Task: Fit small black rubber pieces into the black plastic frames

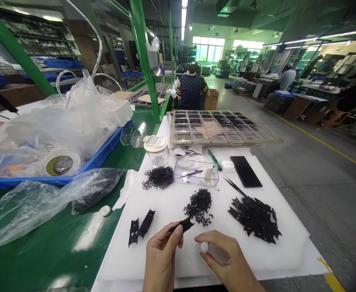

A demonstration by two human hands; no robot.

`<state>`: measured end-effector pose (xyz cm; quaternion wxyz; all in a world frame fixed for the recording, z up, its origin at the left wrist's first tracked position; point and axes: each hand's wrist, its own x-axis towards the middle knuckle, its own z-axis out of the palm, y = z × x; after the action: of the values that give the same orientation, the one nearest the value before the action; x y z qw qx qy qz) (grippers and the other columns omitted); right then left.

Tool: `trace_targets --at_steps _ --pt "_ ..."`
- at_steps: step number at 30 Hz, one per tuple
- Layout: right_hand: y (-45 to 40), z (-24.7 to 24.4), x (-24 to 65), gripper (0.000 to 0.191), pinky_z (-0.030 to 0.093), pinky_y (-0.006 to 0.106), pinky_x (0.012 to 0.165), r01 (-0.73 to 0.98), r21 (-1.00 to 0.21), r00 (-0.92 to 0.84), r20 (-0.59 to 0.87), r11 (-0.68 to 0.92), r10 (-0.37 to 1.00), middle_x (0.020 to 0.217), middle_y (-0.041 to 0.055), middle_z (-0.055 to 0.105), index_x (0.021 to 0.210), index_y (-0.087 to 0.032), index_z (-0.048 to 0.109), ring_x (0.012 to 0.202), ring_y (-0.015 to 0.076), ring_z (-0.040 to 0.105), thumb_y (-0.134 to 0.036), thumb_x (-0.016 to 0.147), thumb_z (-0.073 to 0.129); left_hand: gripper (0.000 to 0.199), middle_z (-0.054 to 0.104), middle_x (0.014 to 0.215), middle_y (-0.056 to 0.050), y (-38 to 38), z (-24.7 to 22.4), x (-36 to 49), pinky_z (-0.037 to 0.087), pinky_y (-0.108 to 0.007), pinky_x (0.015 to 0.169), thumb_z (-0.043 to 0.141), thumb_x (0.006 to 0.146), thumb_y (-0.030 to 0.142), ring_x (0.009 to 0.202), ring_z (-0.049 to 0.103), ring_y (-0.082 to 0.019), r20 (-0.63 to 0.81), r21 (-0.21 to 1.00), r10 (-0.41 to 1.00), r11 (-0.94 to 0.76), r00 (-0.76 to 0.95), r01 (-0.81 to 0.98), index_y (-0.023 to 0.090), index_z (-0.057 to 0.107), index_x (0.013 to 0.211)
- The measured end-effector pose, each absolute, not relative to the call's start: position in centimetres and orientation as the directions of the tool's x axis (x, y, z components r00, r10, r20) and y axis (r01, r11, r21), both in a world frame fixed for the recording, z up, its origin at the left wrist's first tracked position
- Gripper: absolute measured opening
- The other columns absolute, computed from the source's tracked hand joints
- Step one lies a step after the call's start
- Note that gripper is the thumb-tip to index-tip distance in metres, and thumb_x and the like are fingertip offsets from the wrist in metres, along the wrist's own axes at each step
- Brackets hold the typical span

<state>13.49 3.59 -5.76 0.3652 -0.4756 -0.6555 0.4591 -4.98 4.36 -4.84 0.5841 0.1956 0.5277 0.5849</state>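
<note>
Pinched between the thumb and fingers of my left hand [165,247] is a black plastic part [186,224], long and flat with notched edges. My right hand [226,253] curves beside it, thumb and forefinger closed around a small white round piece [204,246] that looks like a cap. Just beyond my hands lies a pile of tiny black pieces [198,204]. Two similar black plastic parts [139,227] rest on the white foam sheet [113,263] to the left. A heap of flat black parts [257,219] is at the right.
Thin black pins [158,177] lie near a lidded clear jar [156,148]. Beyond are a clear box [196,172], tweezers [234,185], a black phone [246,171] and a compartment tray [220,127]. Left stands a blue bin [104,150] with plastic bags. A person [192,89] sits ahead.
</note>
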Motion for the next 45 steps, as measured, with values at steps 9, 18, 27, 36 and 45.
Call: trace_targets --at_steps 9,18,27,36,45 --pt "3.7 -6.3 13.5 0.033 0.056 0.028 0.098 0.327 -0.922 -0.290 0.111 0.207 0.951 0.111 0.0053 0.078 0.112 -0.023 0.075 0.105 0.0211 0.073 -0.006 0.085 0.065 0.040 0.076 0.078 -0.005 6.1 -4.0 -4.9 0.053 -0.026 0.077 0.100 0.054 0.043 0.076 0.063 -0.016 -0.413 0.837 0.878 0.262 -0.242 -0.480 0.019 0.085 0.083" --pt "6.0 -2.3 17.9 0.034 0.056 0.039 0.103 0.445 -0.876 -0.111 0.149 0.183 0.983 0.122 0.0074 0.075 0.119 -0.027 0.076 0.113 0.0270 0.070 -0.034 0.086 0.078 0.042 0.072 0.068 -0.006 6.9 -3.1 -5.7 0.051 -0.026 0.071 0.098 0.056 0.045 0.070 0.060 -0.016 -0.375 0.871 0.896 0.253 -0.236 -0.422 0.015 0.085 0.083" --pt "20.0 -1.5 16.5 0.026 0.056 0.036 0.069 0.485 -0.844 0.166 0.346 0.229 0.924 0.085 0.0108 0.078 0.093 -0.015 0.080 0.070 0.0223 0.068 -0.037 0.081 0.073 0.041 0.066 0.061 -0.002 11.0 -1.4 -4.1 0.051 -0.026 0.067 0.097 0.056 0.045 0.062 0.057 -0.013 -0.326 0.869 0.934 0.234 -0.148 -0.436 0.014 0.084 0.078" --pt "19.1 0.4 17.0 0.023 0.058 0.036 0.072 0.406 -0.871 0.262 0.401 0.276 0.878 0.084 0.0096 0.078 0.086 -0.018 0.077 0.075 0.0249 0.072 -0.040 0.087 0.072 0.034 0.072 0.069 -0.006 12.1 -2.0 -3.9 0.056 -0.025 0.076 0.094 0.066 0.042 0.070 0.066 -0.015 -0.366 0.834 0.927 0.291 -0.076 -0.470 0.013 0.083 0.079" --pt "14.4 2.1 15.0 0.010 0.062 0.033 0.076 0.097 -0.914 0.104 0.403 0.394 0.909 0.085 0.0055 0.077 0.090 -0.021 0.076 0.078 0.0205 0.074 -0.031 0.090 0.076 0.035 0.073 0.070 -0.007 12.7 -1.9 -3.2 0.057 -0.027 0.074 0.093 0.064 0.043 0.070 0.069 -0.017 -0.398 0.821 0.914 0.316 -0.080 -0.474 0.013 0.081 0.076"
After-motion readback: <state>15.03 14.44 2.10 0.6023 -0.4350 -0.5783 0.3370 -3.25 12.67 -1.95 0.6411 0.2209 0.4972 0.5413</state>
